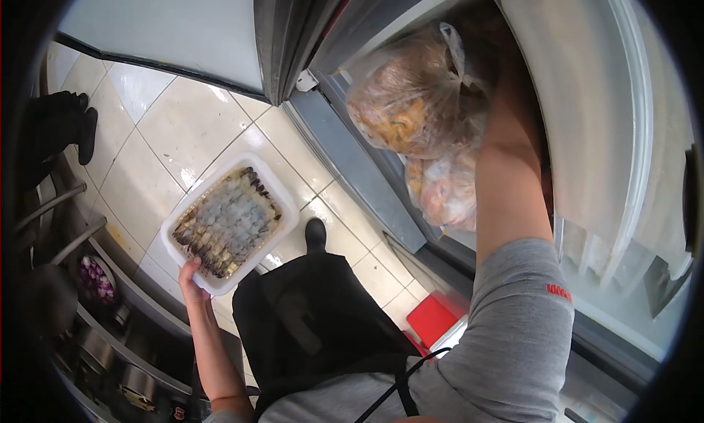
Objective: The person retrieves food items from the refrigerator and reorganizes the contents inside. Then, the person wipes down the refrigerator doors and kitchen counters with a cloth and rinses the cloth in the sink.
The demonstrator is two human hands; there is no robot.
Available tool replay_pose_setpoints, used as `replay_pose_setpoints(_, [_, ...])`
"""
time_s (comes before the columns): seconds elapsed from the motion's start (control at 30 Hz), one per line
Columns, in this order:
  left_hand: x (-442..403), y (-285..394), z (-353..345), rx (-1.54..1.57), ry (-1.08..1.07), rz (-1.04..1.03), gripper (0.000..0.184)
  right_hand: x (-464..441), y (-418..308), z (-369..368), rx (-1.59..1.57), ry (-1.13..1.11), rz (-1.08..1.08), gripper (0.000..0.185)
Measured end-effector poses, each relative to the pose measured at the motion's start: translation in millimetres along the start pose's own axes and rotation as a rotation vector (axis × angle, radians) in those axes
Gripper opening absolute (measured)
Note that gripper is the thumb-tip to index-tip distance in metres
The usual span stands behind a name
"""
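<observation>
My left hand (192,275) grips the near corner of a white plastic tub (287,228), thumb over the rim. Inside the tub lie peeled shrimp (231,214) in rows, greyish and translucent with dark tails, in some brownish liquid. My right forearm (510,166) reaches deep into an open fridge or freezer; shadow and the shelving hide the hand and its fingers. Beside that arm sits a tied clear plastic bag (407,93) of orange-brown food that looks like meat. Below it is a second bag (447,188) with paler, pinkish contents.
An open door (169,27) stands at upper left. Translucent panels or drawers (587,93) flank my right arm. A metal counter at left carries a bowl of chopped purple onion (95,280) and metal containers (138,386). Another person's dark shoe (88,135) and a red box (434,319) are on the tiled floor.
</observation>
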State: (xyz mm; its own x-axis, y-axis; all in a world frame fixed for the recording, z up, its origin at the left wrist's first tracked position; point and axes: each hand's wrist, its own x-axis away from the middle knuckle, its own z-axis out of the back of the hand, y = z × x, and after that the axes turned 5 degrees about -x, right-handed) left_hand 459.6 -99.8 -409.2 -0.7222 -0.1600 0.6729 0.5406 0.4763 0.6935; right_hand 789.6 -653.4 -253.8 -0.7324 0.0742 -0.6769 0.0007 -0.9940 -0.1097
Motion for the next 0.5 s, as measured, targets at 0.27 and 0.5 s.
replay_pose_setpoints(0.27, [0, 10, 9, -0.077, -0.002, 0.101, 0.062, 5, -1, -8, 0.008, -0.03, -0.006, 0.048])
replay_pose_setpoints(0.5, [-2, 9, 6, 0.025, -0.102, 0.102, 0.064, 5, -26, -21, -0.012, -0.035, 0.015, 0.048])
